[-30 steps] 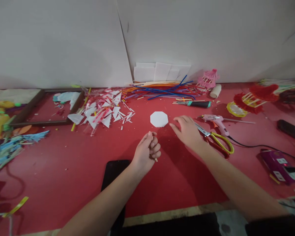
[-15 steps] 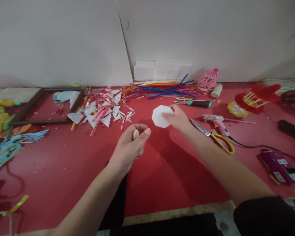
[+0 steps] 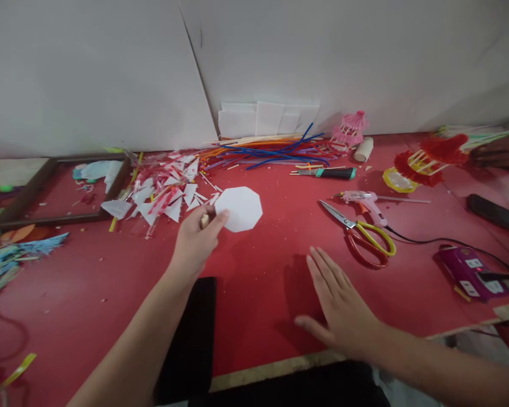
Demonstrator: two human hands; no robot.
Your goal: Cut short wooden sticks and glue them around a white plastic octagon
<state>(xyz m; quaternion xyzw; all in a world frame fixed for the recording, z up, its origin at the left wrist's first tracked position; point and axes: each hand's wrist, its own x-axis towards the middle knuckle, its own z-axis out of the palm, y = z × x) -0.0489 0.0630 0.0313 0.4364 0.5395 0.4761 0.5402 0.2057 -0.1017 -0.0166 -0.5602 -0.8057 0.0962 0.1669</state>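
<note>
Pinched between the thumb and fingers of my left hand point(image 3: 197, 234) is a white eight-sided piece of card point(image 3: 240, 209), held above the red table point(image 3: 254, 305). A small pale wooden piece point(image 3: 204, 221) also pokes out of that fist; most of it is hidden. My right hand point(image 3: 337, 299) is spread, palm down, over the table near its front edge, with nothing in it. Whether it touches the surface I cannot tell. Beyond it lie scissors point(image 3: 356, 226) with yellow and red handles, opened slightly, and a pink glue gun point(image 3: 367, 204).
White and red scraps point(image 3: 165, 192) are heaped left of the card. Pipe cleaners point(image 3: 271, 151) and a craft knife point(image 3: 335, 173) lie behind. A red model point(image 3: 428, 161), a purple power strip point(image 3: 470, 271) and another person's hand point(image 3: 498, 152) are at right. A dark frame point(image 3: 68, 217) lies left.
The white card has passed from my right hand to my left. My right hand has let go, moved back toward the table's front edge and opened. The view has shifted slightly.
</note>
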